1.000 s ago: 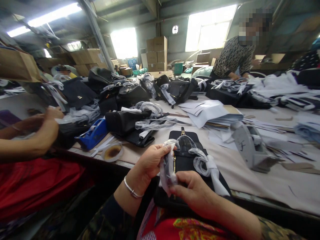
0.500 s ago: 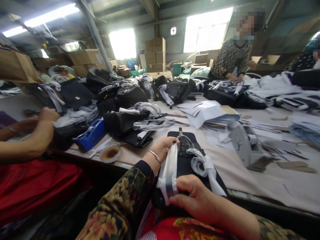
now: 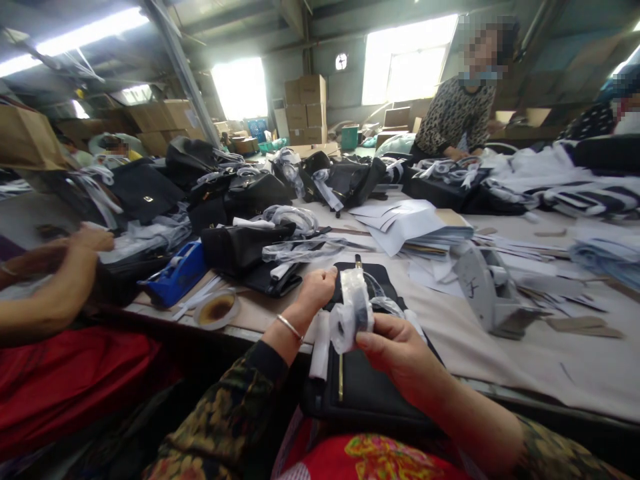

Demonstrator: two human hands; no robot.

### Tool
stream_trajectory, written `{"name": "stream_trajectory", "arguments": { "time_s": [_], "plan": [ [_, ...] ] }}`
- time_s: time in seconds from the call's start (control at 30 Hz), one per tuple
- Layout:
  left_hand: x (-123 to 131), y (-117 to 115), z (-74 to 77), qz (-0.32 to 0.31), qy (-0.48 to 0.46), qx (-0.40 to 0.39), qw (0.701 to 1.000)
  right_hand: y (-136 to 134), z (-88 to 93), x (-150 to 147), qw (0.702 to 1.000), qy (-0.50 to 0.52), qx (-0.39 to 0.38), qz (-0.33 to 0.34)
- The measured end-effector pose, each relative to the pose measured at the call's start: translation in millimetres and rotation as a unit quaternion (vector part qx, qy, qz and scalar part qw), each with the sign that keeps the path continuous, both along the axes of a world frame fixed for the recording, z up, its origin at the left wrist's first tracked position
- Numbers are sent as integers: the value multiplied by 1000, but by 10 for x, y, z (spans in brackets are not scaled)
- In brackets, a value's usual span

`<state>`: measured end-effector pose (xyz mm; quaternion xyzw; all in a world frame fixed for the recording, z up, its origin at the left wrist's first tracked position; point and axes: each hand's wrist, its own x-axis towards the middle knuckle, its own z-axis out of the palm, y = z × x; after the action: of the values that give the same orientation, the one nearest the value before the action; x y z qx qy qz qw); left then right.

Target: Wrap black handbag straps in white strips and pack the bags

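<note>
Here we are over the black bag (image 3: 370, 383), which lies face up, its near end seemingly past the worktop (image 3: 493, 343) edge towards our lap. Our right grip (image 3: 400, 347) is closed round a plastic-wrapped coil (image 3: 363, 307), thumb in front, fingers behind, and that coil is up over the middle of the bag. We'd keep this pinch firm but light: the slick film looks ready to spring loose, and squeezing too hard could crush the turns out of line. Our left grip (image 3: 317, 290) is just beside the coil, over the bag's left edge, fingertips drawn together; whether anything sits between them, we can't tell. That hand is well placed to press the outer turn flat and guide the tail. Mind the zipper (image 3: 341, 377) on the bag too; we'd keep loose film off it. And on the bag's left side, a white-wrapped piece (image 3: 320, 347) lies lengthwise, best left unsnagged by our wrist. Further out, left of the bag, there's a blue tape dispenser (image 3: 175, 275); right of it, a grey dispenser (image 3: 483, 287). Beyond the bag, papers (image 3: 415, 227) are stacked, and past those a co-worker (image 3: 453, 120) stands.
</note>
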<state>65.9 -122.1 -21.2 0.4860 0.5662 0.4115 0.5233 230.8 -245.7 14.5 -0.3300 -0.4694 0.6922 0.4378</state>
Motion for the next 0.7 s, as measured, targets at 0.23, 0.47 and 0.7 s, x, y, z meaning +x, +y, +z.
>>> {"name": "stream_trajectory", "arguments": {
  "time_s": [0.23,0.47,0.7],
  "plan": [
    [-339,-822,298,-73,-76,13,994,229,-94,-56,983,-138,64,-99],
    [-261,-1072,266,-82,-128,-31,988,159,-271,-183,852,-382,336,-125],
    [-180,-964,160,-84,-270,-174,943,160,-400,-117,667,-478,563,-100]
  ]
}}
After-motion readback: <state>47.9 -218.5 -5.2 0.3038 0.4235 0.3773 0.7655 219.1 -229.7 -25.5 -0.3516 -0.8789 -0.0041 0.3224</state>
